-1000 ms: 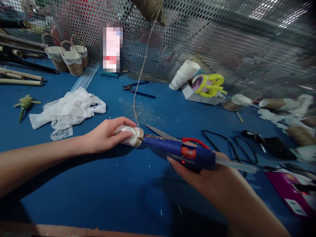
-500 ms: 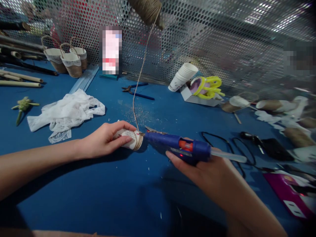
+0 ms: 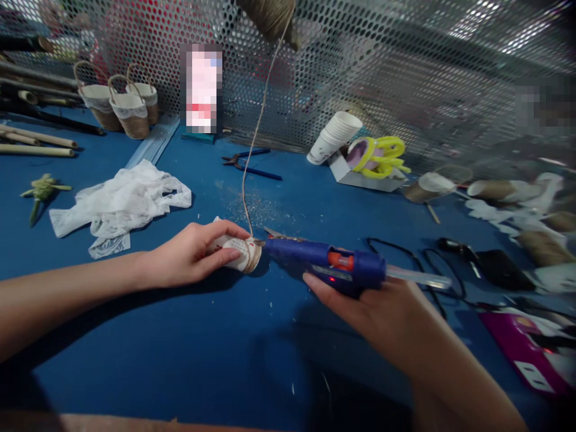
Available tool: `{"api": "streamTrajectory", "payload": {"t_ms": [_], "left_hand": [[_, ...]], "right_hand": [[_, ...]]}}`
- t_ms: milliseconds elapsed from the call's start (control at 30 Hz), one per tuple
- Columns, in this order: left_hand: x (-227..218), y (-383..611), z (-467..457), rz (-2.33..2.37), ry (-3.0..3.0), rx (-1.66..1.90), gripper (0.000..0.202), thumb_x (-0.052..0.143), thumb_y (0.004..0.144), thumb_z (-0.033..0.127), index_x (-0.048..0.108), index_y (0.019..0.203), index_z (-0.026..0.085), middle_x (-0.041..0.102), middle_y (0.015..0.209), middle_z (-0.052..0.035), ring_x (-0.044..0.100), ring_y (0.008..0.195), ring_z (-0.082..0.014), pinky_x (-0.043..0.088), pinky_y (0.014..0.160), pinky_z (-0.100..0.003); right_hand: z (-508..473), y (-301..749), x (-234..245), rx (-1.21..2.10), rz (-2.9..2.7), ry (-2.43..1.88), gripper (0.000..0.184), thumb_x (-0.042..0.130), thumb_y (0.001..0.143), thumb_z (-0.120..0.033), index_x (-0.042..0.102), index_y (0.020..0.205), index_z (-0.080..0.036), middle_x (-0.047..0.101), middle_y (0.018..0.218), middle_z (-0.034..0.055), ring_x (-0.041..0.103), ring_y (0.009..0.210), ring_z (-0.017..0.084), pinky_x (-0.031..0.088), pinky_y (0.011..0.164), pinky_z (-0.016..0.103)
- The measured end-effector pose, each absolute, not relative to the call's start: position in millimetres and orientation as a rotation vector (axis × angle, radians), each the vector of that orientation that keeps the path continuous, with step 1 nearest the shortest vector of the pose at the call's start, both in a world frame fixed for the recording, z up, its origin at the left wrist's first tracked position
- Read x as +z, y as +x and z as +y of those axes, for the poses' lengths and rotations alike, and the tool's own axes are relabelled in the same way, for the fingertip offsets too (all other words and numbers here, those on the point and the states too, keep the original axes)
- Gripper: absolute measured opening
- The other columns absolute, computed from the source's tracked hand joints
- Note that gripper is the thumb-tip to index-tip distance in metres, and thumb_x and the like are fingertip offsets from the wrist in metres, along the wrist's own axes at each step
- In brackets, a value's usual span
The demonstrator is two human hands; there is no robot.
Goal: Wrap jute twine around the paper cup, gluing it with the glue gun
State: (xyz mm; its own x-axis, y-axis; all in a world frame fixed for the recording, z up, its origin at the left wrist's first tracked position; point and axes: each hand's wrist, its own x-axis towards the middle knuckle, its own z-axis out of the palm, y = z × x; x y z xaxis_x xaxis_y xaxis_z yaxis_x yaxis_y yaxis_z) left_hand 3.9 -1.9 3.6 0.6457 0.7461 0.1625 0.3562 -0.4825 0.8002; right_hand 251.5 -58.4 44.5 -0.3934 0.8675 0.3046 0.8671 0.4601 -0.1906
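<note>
My left hand (image 3: 193, 255) is closed round a white paper cup (image 3: 234, 249) lying on its side on the blue table (image 3: 180, 354). Turns of thin twine circle the cup's right end. From there the twine (image 3: 257, 129) runs up to a brown spool (image 3: 270, 21) at the top of the view. In my right hand (image 3: 378, 312) is a blue hot glue gun (image 3: 306, 258) with a clear glue stick (image 3: 418, 277) sticking out of its back. Its nozzle points left, at the twine-wrapped end of the cup; whether they touch I cannot tell.
Pliers (image 3: 252, 165) lie beyond the cup. White lace (image 3: 130, 201) is heaped at left, below small twine-covered baskets (image 3: 130, 114). Stacked paper cups (image 3: 335, 138) lean on a white box (image 3: 364, 174) at the back. A black cord (image 3: 396, 249) lies at right. A perforated metal screen (image 3: 243, 78) stands behind.
Almost nothing differs. Both hands keep their hold, and the glue gun's nozzle stays beside the cup's wrapped end.
</note>
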Motion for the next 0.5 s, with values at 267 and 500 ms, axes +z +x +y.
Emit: {"api": "streamTrajectory", "payload": {"t_ms": [267,500], "left_hand": [[5.4,3.7,-2.5,0.876,2.123,0.628,0.029,0.044,0.086,0.028,0.051,0.109,0.013,0.065,0.078,-0.0025,0.057,0.059,-0.0107,0.041,0.053,-0.019],[4.8,3.7,-2.3,0.875,2.124,0.622,0.029,0.044,0.086,0.029,0.051,0.11,0.014,0.065,0.075,-0.0023,0.055,0.054,-0.0095,0.038,0.048,-0.018]], "right_hand": [[-62.1,249.3,46.8,0.307,-2.265,-1.601,0.042,0.046,0.082,-0.034,0.049,0.043,-0.022,0.048,0.037,-0.0022,0.048,0.036,0.012,0.04,0.037,0.025],[-60.7,247.3,48.3,0.339,-2.23,-1.607,0.042,0.046,0.081,-0.033,0.042,0.041,-0.023,0.044,0.037,-0.0029,0.045,0.035,0.011,0.039,0.036,0.025]]}}
